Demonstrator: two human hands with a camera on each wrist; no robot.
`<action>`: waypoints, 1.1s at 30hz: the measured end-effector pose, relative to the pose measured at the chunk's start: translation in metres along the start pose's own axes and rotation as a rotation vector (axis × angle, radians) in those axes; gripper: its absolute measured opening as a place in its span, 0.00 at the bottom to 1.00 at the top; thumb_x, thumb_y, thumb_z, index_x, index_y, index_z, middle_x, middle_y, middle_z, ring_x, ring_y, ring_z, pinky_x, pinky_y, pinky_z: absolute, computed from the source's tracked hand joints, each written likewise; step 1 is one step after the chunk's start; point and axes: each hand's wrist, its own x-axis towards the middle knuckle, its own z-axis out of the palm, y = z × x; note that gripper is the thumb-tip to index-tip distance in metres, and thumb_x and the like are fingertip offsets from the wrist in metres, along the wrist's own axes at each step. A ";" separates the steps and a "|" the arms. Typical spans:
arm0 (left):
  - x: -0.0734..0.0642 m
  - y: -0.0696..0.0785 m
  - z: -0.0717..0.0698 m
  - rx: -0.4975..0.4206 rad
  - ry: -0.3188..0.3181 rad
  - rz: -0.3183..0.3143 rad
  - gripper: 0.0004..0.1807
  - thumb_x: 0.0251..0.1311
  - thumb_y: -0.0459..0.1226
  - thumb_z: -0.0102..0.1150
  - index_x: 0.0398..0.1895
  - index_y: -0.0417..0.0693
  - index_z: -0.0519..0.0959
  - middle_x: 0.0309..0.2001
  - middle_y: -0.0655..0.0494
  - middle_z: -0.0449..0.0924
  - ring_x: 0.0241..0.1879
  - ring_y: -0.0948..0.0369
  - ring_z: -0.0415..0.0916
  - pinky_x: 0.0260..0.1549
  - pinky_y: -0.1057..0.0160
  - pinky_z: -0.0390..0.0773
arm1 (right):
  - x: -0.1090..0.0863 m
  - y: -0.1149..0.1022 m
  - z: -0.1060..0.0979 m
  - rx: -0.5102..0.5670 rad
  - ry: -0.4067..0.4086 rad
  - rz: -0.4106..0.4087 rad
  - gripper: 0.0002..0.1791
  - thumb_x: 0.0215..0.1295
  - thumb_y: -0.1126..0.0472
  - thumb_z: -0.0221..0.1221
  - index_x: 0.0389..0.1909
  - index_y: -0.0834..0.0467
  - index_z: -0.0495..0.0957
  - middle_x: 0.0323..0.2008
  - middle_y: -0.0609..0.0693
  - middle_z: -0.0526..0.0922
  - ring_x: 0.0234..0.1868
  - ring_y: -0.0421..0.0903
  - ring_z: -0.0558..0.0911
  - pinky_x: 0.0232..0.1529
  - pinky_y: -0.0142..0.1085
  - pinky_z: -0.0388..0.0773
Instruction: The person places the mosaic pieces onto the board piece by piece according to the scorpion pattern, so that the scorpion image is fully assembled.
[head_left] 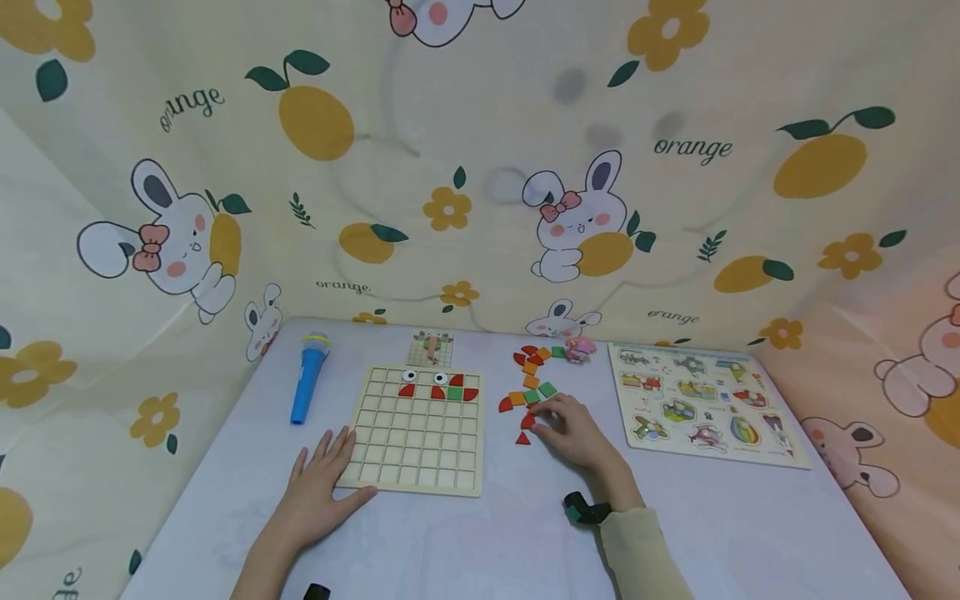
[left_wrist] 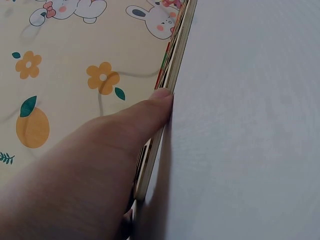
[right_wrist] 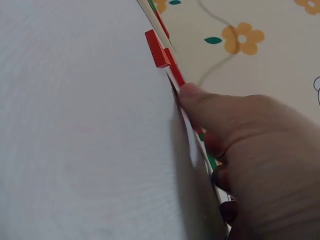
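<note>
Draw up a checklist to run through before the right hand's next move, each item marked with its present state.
1. Grid board steadied: ok, the left hand touches its edge.
2. Right hand at a red piece: ok, its fingertips are there.
3. Firm pinch on that piece: cannot tell.
4. All pieces on the board: not ok, several, such as an orange square, lie to its right.
5. Picture card uncovered: ok, beyond the board.
6. Microphone apart from the board: ok, to its left.

Here's matt, bare-looking wood on the grid board (head_left: 420,454), smooth, painted-looking pieces (head_left: 531,382), smooth plastic on the microphone (head_left: 305,387), creased matt cloth for the backdrop (head_left: 480,125)!
</note>
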 end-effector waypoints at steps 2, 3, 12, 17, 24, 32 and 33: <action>0.000 0.000 0.000 -0.001 0.001 -0.001 0.59 0.62 0.68 0.65 0.84 0.41 0.56 0.84 0.41 0.53 0.84 0.36 0.42 0.78 0.28 0.36 | 0.001 -0.004 -0.001 0.019 0.008 0.025 0.14 0.71 0.54 0.70 0.55 0.47 0.86 0.52 0.44 0.83 0.56 0.47 0.78 0.63 0.51 0.78; 0.000 0.001 0.000 -0.002 0.000 -0.001 0.59 0.62 0.68 0.65 0.84 0.41 0.56 0.84 0.41 0.53 0.84 0.36 0.41 0.78 0.28 0.36 | 0.002 -0.006 -0.002 0.030 0.014 0.033 0.14 0.71 0.54 0.70 0.55 0.48 0.86 0.50 0.45 0.83 0.54 0.47 0.78 0.61 0.49 0.79; -0.001 0.001 -0.001 -0.001 0.003 -0.004 0.58 0.62 0.67 0.65 0.84 0.40 0.57 0.84 0.41 0.53 0.84 0.36 0.42 0.78 0.28 0.36 | 0.024 -0.042 -0.006 0.051 0.063 -0.002 0.15 0.71 0.56 0.70 0.56 0.52 0.86 0.44 0.48 0.81 0.46 0.48 0.77 0.46 0.40 0.78; -0.001 0.000 -0.001 -0.002 0.008 0.002 0.58 0.62 0.67 0.65 0.84 0.40 0.57 0.84 0.41 0.53 0.84 0.36 0.42 0.78 0.28 0.37 | 0.039 -0.067 0.000 0.074 0.056 -0.031 0.16 0.71 0.59 0.69 0.57 0.55 0.85 0.50 0.55 0.84 0.50 0.53 0.78 0.53 0.49 0.83; -0.001 0.001 -0.001 0.002 0.008 0.008 0.58 0.62 0.67 0.64 0.84 0.40 0.57 0.83 0.41 0.54 0.83 0.35 0.43 0.77 0.27 0.38 | 0.061 -0.087 0.026 0.071 0.020 -0.050 0.16 0.72 0.56 0.69 0.58 0.53 0.85 0.42 0.50 0.81 0.44 0.48 0.76 0.45 0.40 0.79; -0.001 0.003 -0.002 -0.004 0.003 0.005 0.58 0.63 0.68 0.64 0.84 0.41 0.57 0.84 0.43 0.54 0.84 0.37 0.42 0.78 0.29 0.37 | 0.088 -0.108 0.053 0.091 0.006 -0.132 0.14 0.73 0.57 0.68 0.56 0.57 0.86 0.38 0.49 0.79 0.39 0.48 0.74 0.37 0.34 0.70; -0.001 0.002 -0.002 -0.003 0.003 0.003 0.58 0.62 0.68 0.64 0.84 0.41 0.57 0.84 0.43 0.54 0.84 0.37 0.42 0.78 0.29 0.37 | 0.092 -0.111 0.055 0.099 0.005 -0.146 0.14 0.73 0.58 0.68 0.55 0.58 0.86 0.37 0.50 0.78 0.38 0.48 0.74 0.36 0.34 0.69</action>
